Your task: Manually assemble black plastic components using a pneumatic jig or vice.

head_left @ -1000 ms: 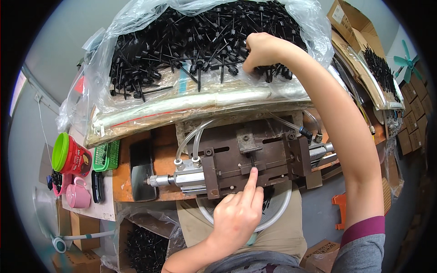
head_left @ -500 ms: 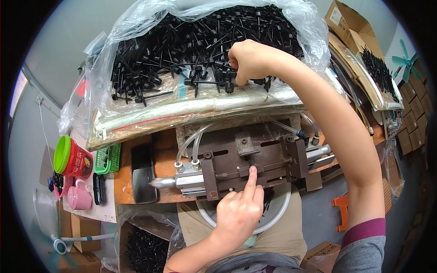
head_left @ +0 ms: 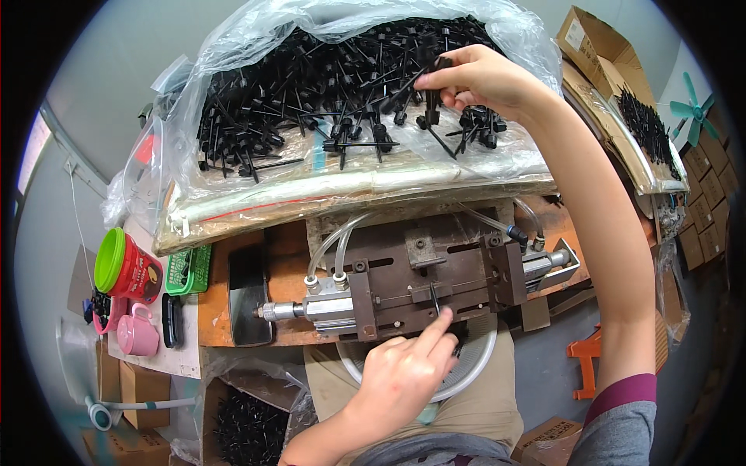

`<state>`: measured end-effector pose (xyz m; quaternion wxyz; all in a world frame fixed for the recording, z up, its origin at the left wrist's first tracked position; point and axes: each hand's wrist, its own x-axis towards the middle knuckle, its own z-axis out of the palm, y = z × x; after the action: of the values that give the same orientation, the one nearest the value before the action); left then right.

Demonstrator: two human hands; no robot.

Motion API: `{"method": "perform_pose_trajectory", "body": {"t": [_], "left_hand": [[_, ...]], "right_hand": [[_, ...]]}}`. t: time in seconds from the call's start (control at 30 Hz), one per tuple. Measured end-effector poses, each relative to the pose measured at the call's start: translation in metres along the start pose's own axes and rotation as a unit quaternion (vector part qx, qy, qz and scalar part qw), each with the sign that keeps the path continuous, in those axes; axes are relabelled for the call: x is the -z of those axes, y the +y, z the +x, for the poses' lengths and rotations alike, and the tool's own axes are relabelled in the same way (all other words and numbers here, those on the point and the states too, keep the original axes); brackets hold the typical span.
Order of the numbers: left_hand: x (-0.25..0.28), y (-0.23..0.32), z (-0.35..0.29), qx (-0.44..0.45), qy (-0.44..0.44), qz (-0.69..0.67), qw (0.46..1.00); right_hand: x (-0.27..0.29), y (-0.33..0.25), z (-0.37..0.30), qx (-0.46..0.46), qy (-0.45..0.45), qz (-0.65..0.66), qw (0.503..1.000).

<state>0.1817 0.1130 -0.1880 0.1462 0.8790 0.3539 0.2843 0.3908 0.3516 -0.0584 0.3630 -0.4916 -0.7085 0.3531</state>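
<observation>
My right hand (head_left: 470, 81) is raised over the heap of black plastic parts with thin stems (head_left: 272, 93). Its thumb and fingers pinch a black plastic part (head_left: 432, 109); whether more than one is held, I cannot tell. Over the front edge of a brown metal fixture (head_left: 396, 283), my left hand (head_left: 408, 369) stretches out its index finger, the other fingers curled. Its fingertip is beside a thin black stem (head_left: 436, 299) at the middle of the fixture, apparently touching it. Nothing shows gripped in the left hand.
Silver air cylinders (head_left: 330, 311) with clear hoses flank the fixture. A round basket (head_left: 486, 361) sits below on my lap. To the left are a phone (head_left: 247, 295), a green basket (head_left: 202, 268), a pink cup (head_left: 138, 334) and a red tub (head_left: 140, 272). Clear plastic sheeting (head_left: 536, 46) surrounds the heap.
My right hand has lifted up and to the right from the heap with black plastic in its fingers. The left index finger has drawn back toward me, and the stem shows now.
</observation>
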Motion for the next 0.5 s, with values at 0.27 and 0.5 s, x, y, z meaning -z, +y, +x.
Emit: {"method": "perform_pose_trajectory", "body": {"t": [0.27,0.5], "left_hand": [[0.051,-0.027,0.06,0.074,0.298,-0.099,0.946],[0.06,-0.017,0.056,0.054,0.247,-0.306,0.918]], "right_hand": [[-0.011,-0.008,-0.042,0.01,-0.046,0.18,0.983],[-0.049,-0.016,-0.128,-0.064,-0.141,0.232,0.96]]}}
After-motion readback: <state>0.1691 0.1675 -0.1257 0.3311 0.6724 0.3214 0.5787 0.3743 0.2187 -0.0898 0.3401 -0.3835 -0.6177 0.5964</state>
